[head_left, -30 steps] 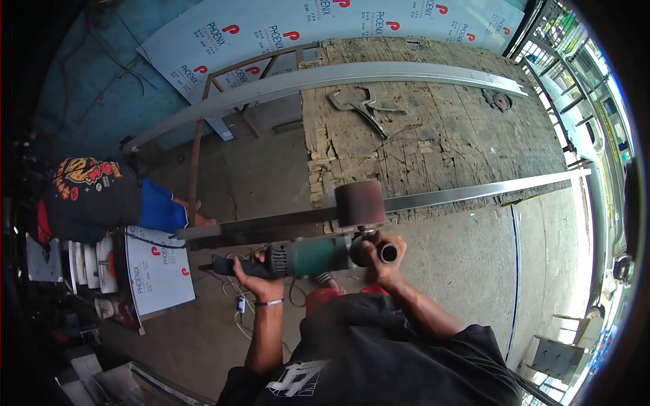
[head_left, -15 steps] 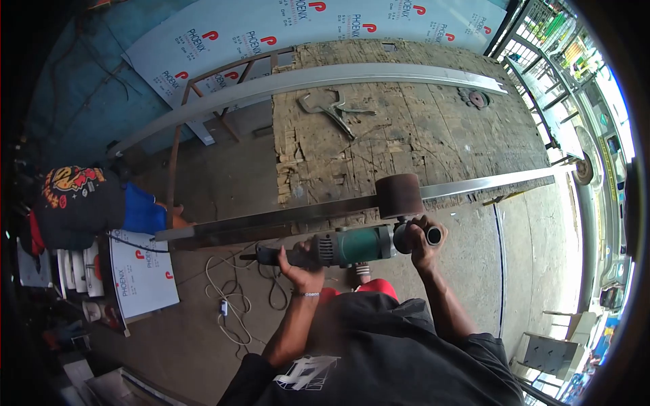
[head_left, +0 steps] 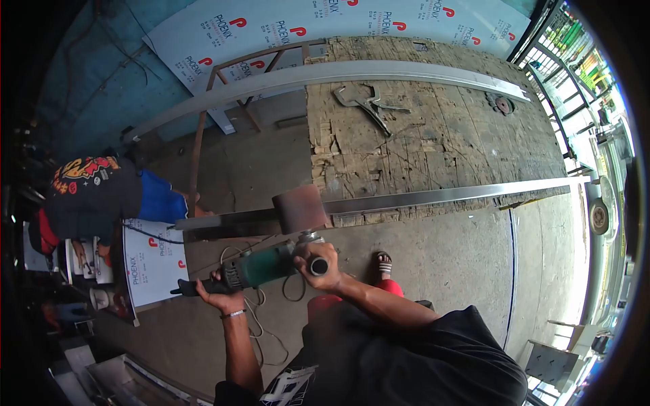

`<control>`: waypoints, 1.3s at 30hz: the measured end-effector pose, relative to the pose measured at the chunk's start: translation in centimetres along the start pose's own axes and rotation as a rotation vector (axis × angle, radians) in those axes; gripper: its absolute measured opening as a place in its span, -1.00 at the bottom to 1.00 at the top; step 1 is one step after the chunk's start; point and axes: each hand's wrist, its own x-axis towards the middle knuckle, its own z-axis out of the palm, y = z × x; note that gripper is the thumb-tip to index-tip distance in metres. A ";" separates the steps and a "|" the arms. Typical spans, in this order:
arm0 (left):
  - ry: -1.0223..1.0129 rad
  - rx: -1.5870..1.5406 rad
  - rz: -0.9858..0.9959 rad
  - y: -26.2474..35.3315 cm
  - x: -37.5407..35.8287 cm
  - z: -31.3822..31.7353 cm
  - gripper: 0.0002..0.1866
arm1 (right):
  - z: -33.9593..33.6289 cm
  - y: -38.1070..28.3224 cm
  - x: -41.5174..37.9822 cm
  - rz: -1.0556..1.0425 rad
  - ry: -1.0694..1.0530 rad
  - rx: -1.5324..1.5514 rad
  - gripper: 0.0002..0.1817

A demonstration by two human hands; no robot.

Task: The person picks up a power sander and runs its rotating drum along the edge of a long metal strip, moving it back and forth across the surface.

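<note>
We observe both bare hands on a green power tool (head_left: pixel 263 268), which lies across the near side of the workbench, in front of the wearer's body. The left hand (head_left: pixel 218 296) grasps the black rear handle (head_left: pixel 191 288), fingers and thumb wrapped round it; the handle's tail end and its cord stick out to the left past the fingers. The right hand (head_left: pixel 325 272) is clenched round the tubular front grip (head_left: pixel 318 266), whose hollow end shows at the fist. We note the tool's green body between the two hands, and its brown drum (head_left: pixel 301 210) just beyond the right-hand fingers, on the side away from the wearer. The drum overlaps the near metal bar (head_left: pixel 460 197); from overhead we cannot tell whether they touch. This bar runs along the near edge of the wooden tabletop (head_left: pixel 433 145) and extends past it to the left. Farther back we record a second metal bar (head_left: pixel 271 84), a locking clamp (head_left: pixel 372 108) and a round disc (head_left: pixel 502 103). At left, another person (head_left: pixel 95 196) bends over.
</note>
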 end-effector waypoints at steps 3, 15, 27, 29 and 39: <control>-0.020 0.002 0.004 -1.2 -0.5 0.3 -0.57 | -1.1 0.1 -0.2 -0.017 0.041 0.004 -0.74; -0.181 -0.109 -0.485 -31.3 -10.8 6.9 -0.56 | -33.1 -7.3 -4.2 0.063 0.450 -0.196 -0.71; -0.246 -0.086 -0.516 -36.7 -14.9 8.5 -0.59 | -39.2 -7.6 -6.6 0.022 0.657 -0.134 -0.72; -0.211 -0.091 -0.481 -32.9 -13.0 7.2 -0.59 | -35.1 -7.2 -6.3 -0.009 0.578 -0.306 -0.68; -0.106 -0.042 -0.101 -12.7 -8.6 2.2 -0.64 | -16.3 -2.9 -4.1 0.012 0.179 0.010 -0.71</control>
